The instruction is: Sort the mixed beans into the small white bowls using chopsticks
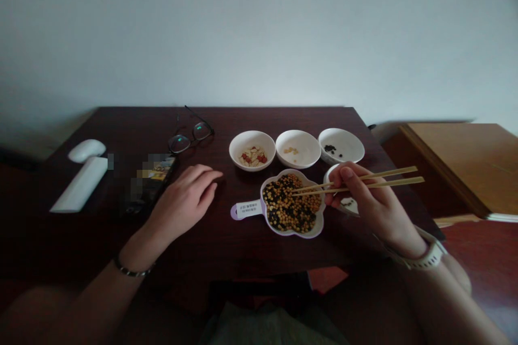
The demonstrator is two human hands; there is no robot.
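1. The right hand (370, 202) is pinching a pair of pale wooden chopsticks (360, 180) between curled fingers (348, 173), gripping about midway along, and the tips are hovering over the white flower-shaped dish of mixed black and yellow beans (292, 203) near the front edge of the dark wooden surface (226, 248).
2. The beans are looking small, hard, light and smooth, so they are likely slipping easily; squeezing one across its middle between the tips would suit.
3. The left hand (184, 202) is resting flat, fingers loosely spread, holding nothing, beside a dark phone (148, 186).
4. Three round white bowls (298, 148) are sitting behind the dish, toward the back edge.
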